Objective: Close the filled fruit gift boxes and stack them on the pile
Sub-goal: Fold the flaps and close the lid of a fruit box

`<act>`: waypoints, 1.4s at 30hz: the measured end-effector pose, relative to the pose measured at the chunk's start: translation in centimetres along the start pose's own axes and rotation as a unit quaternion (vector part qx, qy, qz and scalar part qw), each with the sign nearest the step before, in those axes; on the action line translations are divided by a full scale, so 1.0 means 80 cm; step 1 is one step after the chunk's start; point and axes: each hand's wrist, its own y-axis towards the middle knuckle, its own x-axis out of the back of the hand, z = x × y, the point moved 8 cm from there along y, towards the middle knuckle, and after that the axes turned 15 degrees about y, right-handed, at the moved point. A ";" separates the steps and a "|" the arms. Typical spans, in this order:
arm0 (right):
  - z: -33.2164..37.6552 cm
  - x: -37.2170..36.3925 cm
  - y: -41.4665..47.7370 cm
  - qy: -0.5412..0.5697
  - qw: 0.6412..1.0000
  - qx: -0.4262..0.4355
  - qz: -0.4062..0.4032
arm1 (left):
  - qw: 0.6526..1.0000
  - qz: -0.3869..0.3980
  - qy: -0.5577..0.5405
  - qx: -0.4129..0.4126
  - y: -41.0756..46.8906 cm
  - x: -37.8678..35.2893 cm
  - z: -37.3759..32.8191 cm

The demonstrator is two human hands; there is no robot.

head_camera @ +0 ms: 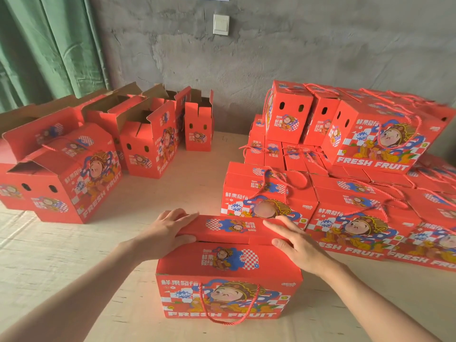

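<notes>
A red fruit gift box (228,290) with "FRESH FRUIT" print and a red rope handle stands in front of me on the table. Its far top flap (232,227) is folded down over the near flap, with a dark gap left between them. My left hand (167,230) holds the flap's left end, fingers on top and thumb at its edge. My right hand (293,243) lies flat on the flap's right end, fingers straight. The pile of closed boxes (350,183) rises at the right, two layers high at the back.
Several open boxes (148,137) with raised flaps stand at the left and back left; the nearest one (61,183) sits left of my arm. A grey wall with a switch (221,24) and a green curtain (47,50) lie behind. Bare table (74,255) shows around the front box.
</notes>
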 end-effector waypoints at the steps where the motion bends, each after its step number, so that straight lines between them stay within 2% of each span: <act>1: 0.001 -0.001 0.000 -0.001 1.000 0.001 0.001 | 1.000 0.002 0.005 -0.001 0.000 0.000 0.000; 7: -0.004 -0.004 -0.002 -0.001 1.000 -0.012 0.012 | 0.999 0.021 0.011 -0.026 -0.005 -0.003 -0.003; 12: -0.002 -0.007 -0.004 -0.022 0.999 -0.007 0.034 | 0.999 0.037 -0.028 -0.018 -0.008 -0.009 -0.003; 15: -0.006 -0.003 -0.003 -0.113 0.991 -0.037 0.065 | 0.996 0.070 0.056 -0.007 -0.006 -0.016 -0.003; 16: 0.004 -0.003 -0.002 -0.153 0.986 -0.012 0.061 | 0.993 0.075 0.090 -0.003 -0.005 -0.014 -0.004; 18: 0.029 -0.014 -0.001 -0.175 0.982 0.042 0.059 | 0.987 0.057 0.149 -0.001 -0.007 -0.004 -0.012; 20: 0.041 -0.040 -0.004 -0.191 0.975 0.061 0.095 | 0.986 0.013 0.164 -0.023 -0.013 0.003 -0.041; 24: 0.031 -0.054 -0.004 -0.193 0.975 0.034 0.107 | 0.992 -0.021 0.107 -0.062 -0.035 -0.019 -0.118; 28: 0.025 -0.045 0.003 -0.158 0.978 0.036 0.133 | 0.993 -0.058 0.097 -0.046 -0.038 -0.016 -0.125; 30: 0.022 -0.021 0.012 -0.125 0.988 0.044 0.080 | 0.992 -0.073 0.087 -0.046 -0.041 -0.010 -0.123; 32: 0.013 0.002 0.019 -0.021 1.000 0.004 -0.002 | 0.992 -0.078 0.084 -0.051 -0.045 -0.010 -0.122; 34: 0.007 0.005 0.017 0.092 0.994 -0.022 -0.061 | 0.992 -0.081 0.075 -0.063 -0.050 -0.008 -0.120; 35: 0.008 0.006 0.014 0.112 0.989 -0.021 -0.095 | 0.990 -0.094 0.072 -0.073 -0.053 -0.001 -0.118; 39: 0.025 -0.012 -0.002 0.110 0.974 -0.015 -0.196 | 0.971 -0.181 0.086 -0.131 -0.069 0.028 -0.092; 42: 0.053 -0.049 -0.010 0.077 0.961 -0.033 -0.263 | 0.968 -0.179 0.119 -0.133 -0.068 0.029 -0.040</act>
